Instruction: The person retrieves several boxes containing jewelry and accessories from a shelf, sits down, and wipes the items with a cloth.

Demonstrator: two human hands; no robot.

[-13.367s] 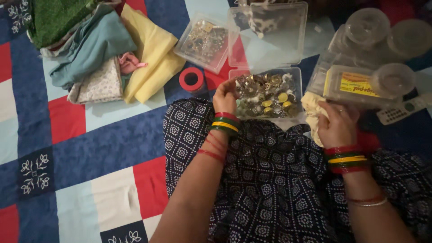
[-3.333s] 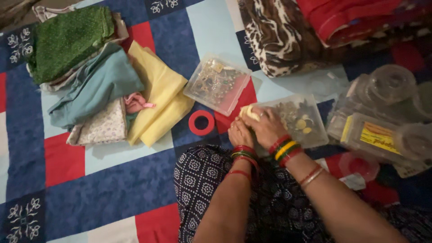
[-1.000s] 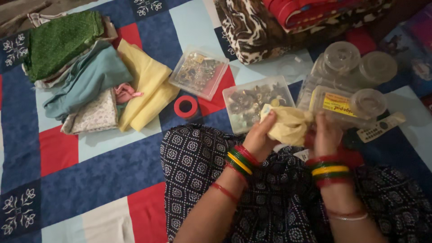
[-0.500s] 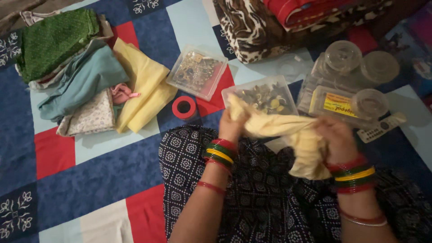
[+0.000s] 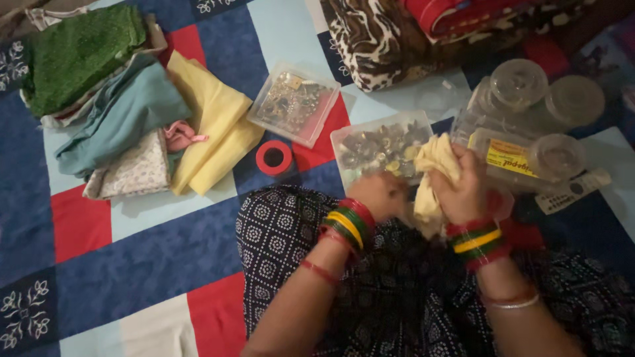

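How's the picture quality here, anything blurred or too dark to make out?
Head view: dim, warm indoor light; the left hand is smeared by motion blur, the right hand and pale yellow cloth slightly soft; the clear plastic jars and the top right corner sink into shadow.

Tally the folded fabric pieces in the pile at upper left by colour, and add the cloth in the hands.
Green fabric: 1
Teal fabric: 1
Yellow fabric: 1
White printed fabric: 1
Pink fabric: 1
Pale yellow cloth, gripped by the right hand, left hand beside it: 1
Total: 6

Cream cloth (image 5: 433, 178) now bunched between closer-together hands (image 5: 423, 192).
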